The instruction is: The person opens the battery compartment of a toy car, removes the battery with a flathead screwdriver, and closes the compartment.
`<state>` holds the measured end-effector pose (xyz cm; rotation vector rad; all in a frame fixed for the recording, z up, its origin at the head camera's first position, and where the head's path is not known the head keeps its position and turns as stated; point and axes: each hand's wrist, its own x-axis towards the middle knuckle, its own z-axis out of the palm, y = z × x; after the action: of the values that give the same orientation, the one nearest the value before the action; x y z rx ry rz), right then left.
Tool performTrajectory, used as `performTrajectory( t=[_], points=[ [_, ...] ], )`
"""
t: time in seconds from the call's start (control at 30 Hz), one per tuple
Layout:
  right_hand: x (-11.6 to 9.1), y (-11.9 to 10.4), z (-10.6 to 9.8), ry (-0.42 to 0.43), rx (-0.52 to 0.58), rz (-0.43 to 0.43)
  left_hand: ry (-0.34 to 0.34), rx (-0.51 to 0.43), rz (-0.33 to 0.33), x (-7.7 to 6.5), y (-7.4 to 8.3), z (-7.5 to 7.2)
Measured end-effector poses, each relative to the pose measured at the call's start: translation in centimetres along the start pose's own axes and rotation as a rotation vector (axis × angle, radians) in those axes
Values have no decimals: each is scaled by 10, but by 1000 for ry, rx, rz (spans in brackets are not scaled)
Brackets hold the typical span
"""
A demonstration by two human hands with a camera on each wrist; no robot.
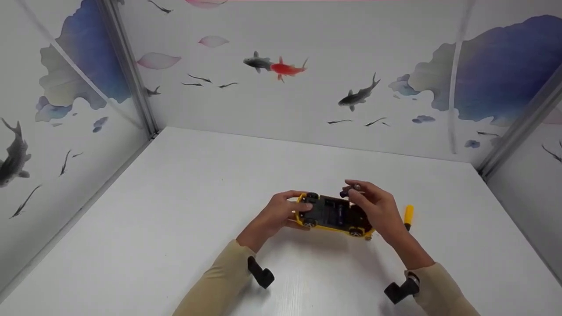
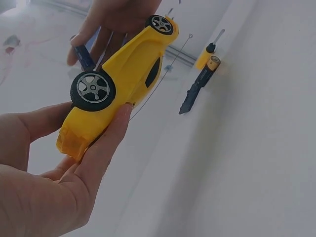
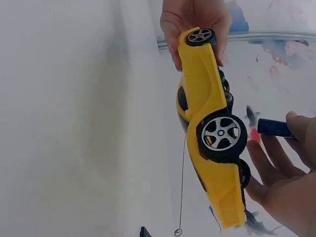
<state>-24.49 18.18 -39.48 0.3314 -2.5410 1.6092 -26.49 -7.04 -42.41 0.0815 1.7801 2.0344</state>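
My left hand (image 1: 274,213) grips one end of a yellow toy car (image 2: 133,64), its thumb on the dark underside. The car is held wheels-up above the table, with the underside facing the head camera. An open battery bay (image 1: 336,210) shows there, with a dark cylindrical shape inside. Between thumb and fingers, my right hand (image 1: 382,208) pinches a dark blue battery (image 3: 274,127) beside the car, apart from the bay. Some of the right hand's fingers are close to the car's other end; whether they touch it, I cannot tell.
A yellow-handled screwdriver (image 1: 408,215) lies on the white table (image 1: 197,184) right of the car. Near it lie a copper-ended battery (image 2: 213,62) and a black piece (image 2: 192,94). A thin wire antenna (image 3: 182,187) sticks out from the car. Printed panels (image 1: 281,109) enclose the table.
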Motion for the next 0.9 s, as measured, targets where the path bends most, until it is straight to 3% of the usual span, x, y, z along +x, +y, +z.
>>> performTrajectory(
  t=[0.17, 0.33, 0.63, 0.9],
  points=[
    [-1, -2, -10, -41, 189, 39, -12, 5, 10, 0, -1, 0],
    [-2, -2, -17, -62, 278, 58, -26, 9, 23, 2, -2, 0],
    [-5, 3, -16, -27, 223, 97, -21, 33, 12, 1, -3, 0],
    [-7, 7, -14, 36, 263, 78, -26, 54, 4, 3, -4, 0]
  ],
)
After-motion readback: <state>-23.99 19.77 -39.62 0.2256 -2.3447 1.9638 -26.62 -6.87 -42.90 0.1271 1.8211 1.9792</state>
